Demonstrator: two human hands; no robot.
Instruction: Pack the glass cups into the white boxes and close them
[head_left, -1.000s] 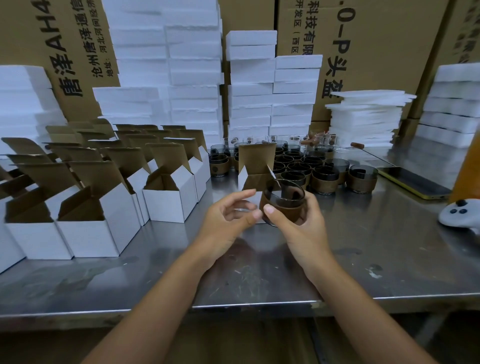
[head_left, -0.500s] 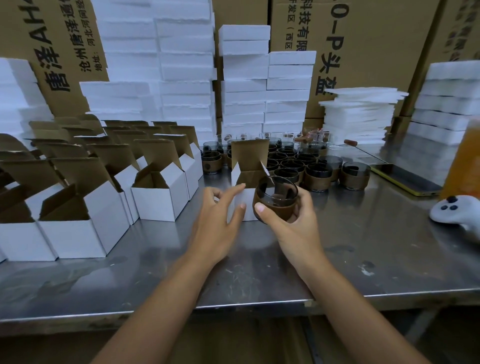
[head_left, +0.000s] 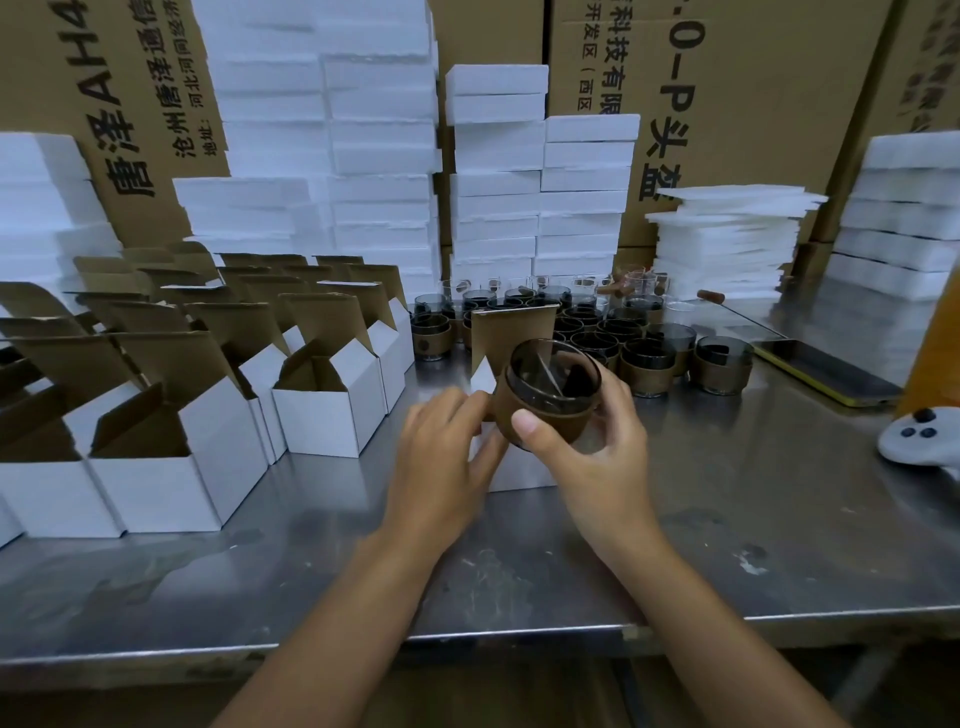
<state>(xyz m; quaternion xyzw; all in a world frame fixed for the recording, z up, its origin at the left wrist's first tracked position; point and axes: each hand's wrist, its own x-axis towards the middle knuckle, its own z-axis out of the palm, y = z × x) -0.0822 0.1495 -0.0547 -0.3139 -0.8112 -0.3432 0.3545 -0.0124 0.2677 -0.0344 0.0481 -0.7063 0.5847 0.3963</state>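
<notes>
1. Right hand (head_left: 597, 462): fingers wrapped round the glass cup (head_left: 550, 400), which is held tilted over the open white box (head_left: 524, 475) on the desk (head_left: 727, 519).
2. Left hand (head_left: 441, 462): fingers lie against the box's left side. Whether they pinch it cannot be told.
3. Risk: the side flap (head_left: 483, 376) stands close to the cup. Lowering the cup onto it would likely fold it inward and block entry.
4. Risk: a tilted cup may catch the rim and tip the light box if the left hand lets go.
5. Risk: a loose grip could drop the glass onto the desk.
</notes>
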